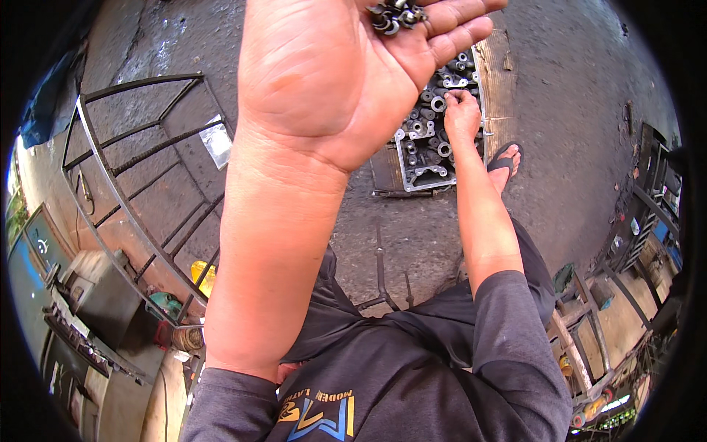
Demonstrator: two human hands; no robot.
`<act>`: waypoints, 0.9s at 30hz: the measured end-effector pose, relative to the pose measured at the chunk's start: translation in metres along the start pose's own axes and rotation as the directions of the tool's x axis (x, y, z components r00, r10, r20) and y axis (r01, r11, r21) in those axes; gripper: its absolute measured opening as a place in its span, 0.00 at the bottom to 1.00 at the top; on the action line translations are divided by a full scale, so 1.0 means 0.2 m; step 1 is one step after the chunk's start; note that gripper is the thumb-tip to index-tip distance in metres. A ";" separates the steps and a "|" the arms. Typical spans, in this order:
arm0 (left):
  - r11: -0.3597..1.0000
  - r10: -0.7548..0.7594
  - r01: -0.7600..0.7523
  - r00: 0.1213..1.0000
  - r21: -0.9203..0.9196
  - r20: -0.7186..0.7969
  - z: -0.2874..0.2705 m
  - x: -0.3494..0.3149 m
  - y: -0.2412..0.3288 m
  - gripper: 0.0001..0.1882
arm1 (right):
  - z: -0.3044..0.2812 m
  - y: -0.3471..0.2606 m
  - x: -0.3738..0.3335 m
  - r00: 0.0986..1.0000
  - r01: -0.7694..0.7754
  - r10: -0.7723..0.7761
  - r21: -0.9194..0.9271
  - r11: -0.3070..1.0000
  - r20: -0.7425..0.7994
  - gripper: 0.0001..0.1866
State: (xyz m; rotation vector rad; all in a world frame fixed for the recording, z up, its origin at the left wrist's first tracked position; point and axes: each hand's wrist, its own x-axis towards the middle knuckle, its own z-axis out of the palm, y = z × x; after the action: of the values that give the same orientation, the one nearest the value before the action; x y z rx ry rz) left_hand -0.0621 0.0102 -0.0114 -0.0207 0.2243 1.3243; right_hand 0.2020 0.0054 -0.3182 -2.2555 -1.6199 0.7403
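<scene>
My left hand (309,81) is held high and close, palm up, with a small heap of dark, shiny, curved valve collets (396,16) lying on it near the fingers. Further down, a metal cylinder head (426,177) carries several valve springs and round retainers. Over its right side reaches my right hand (462,118), fingers pinched together by a ring-shaped retainer (438,104). Whatever sits between those fingertips is too small to make out. My left hand hides the upper left part of the cylinder head.
Wooden boards (499,96) lie under the cylinder head on a dark, stained floor. At left stands a black metal frame (110,173), with a small clear packet (216,144) beside it. My sandalled foot (505,160) is close to the boards. Metal racks (641,214) line the right.
</scene>
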 end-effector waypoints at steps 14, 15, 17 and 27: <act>1.000 -0.008 0.008 1.000 0.018 -0.022 -0.03 0.04 -0.05 0.32 | 0.00 0.01 0.02 1.000 -0.015 0.016 0.088 0.996 -0.017 0.09; 1.000 -0.006 0.007 1.000 0.021 -0.027 -0.04 0.04 -0.05 0.31 | -0.03 0.00 0.04 1.000 -0.018 0.021 0.123 0.992 -0.018 0.09; 0.999 -0.036 0.036 0.999 -0.009 -0.013 -0.04 0.05 -0.06 0.31 | -0.17 -0.06 0.06 0.998 -0.032 0.044 0.206 0.978 -0.051 0.11; 0.965 -0.153 0.168 0.984 0.202 -0.087 0.12 0.09 -0.25 0.39 | -1.42 -0.79 -0.36 0.964 0.251 -0.250 0.621 0.742 -0.091 0.10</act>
State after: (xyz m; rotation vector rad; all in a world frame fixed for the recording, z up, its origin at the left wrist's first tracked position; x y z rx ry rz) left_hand -0.0067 0.0184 0.0024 0.0905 0.4130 1.1342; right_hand 0.2134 0.0137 0.0140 -1.5222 -1.3561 1.0178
